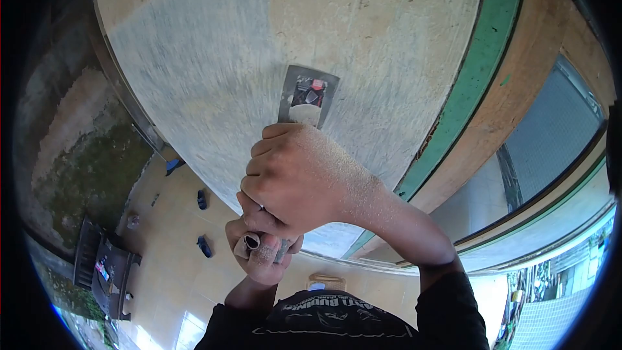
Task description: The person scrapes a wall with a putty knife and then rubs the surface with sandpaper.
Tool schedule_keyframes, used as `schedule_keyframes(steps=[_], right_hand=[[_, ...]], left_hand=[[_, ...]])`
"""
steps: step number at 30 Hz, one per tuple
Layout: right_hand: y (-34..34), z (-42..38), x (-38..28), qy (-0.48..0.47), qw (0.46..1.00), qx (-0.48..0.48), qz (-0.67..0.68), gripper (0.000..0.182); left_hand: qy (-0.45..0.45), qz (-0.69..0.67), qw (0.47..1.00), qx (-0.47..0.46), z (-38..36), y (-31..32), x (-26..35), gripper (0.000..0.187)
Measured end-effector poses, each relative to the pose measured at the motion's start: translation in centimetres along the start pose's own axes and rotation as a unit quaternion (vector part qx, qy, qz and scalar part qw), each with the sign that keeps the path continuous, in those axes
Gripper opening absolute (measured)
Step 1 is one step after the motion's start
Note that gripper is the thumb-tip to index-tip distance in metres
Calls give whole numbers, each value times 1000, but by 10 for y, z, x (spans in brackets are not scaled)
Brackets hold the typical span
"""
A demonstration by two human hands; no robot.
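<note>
My right hand [295, 175] is closed in a fist around the handle of a putty knife [308, 94]; the handle itself is hidden. The wide grey blade, with a dark and red label, points up along the wall [220, 71]. Pale dust covers the back of this hand and its wrist. Just below, my left hand [264, 266] is closed around a small rolled sheet [249, 242] whose hollow end shows, possibly sandpaper. Both hands are close together and seem to touch. The wall surface looks patchy, part beige and part whitish-grey.
A green frame strip [483, 58] and a wooden window frame [538, 39] with glass border the wall on the right. Tiled floor [175, 220] lies below, with dark sandals [204, 246] on it. A dark bench [107, 272] stands at lower left.
</note>
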State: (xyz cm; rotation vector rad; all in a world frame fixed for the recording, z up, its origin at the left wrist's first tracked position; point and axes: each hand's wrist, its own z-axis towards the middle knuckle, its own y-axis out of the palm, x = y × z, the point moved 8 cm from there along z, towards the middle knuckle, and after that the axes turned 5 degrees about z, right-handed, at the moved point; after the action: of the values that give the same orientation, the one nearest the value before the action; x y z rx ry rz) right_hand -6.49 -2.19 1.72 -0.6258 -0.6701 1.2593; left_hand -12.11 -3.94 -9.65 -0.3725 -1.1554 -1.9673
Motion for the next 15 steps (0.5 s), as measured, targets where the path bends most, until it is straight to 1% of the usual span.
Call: schedule_keyframes(steps=[2, 3, 4, 5, 6, 7, 9, 10, 11, 13, 14, 15], right_hand=[[0, 3, 3, 13, 1000, -10, -7, 31], [-7, 9, 4, 10, 999, -12, -31, 30], [-17, -2, -3, 5, 998, -13, -55, 31], [-26, 4, -3, 4, 998, -13, -55, 31], [-34, 9, 0, 15, 997, -25, -78, 33], [-38, 12, 3, 27, 994, -36, -101, 37], [-42, 15, 7, 27, 993, -36, -107, 38], [-42, 16, 8, 29, 993, -38, -108, 40], [-37, 13, 11, 29, 993, -35, -108, 40], [-22, 9, 20, 60, 988, -58, -129, 42], [-19, 8, 22, 58, 989, -58, -126, 42], [-22, 10, 23, 71, 981, -84, -161, 38]], left_hand=[[10, 67, 997, -38, 1, 4, -2, 16], [10, 68, 997, -41, 4, 6, -3, 16], [49, 68, 996, -43, -4, 17, -10, 16], [87, 66, 993, -42, 1, 22, -7, 17], [100, 88, 990, -48, 11, 36, 3, 16], [101, 89, 990, -49, 11, 36, 4, 16], [77, 74, 989, -106, 10, 40, 4, 17], [69, 116, 987, -90, 4, 39, 3, 18], [69, 118, 986, -91, -3, 36, -2, 18], [59, 110, 990, -67, -8, 28, -13, 20], [93, 118, 987, -53, -7, 25, -13, 22], [94, 120, 987, -48, -4, 27, -14, 22]])
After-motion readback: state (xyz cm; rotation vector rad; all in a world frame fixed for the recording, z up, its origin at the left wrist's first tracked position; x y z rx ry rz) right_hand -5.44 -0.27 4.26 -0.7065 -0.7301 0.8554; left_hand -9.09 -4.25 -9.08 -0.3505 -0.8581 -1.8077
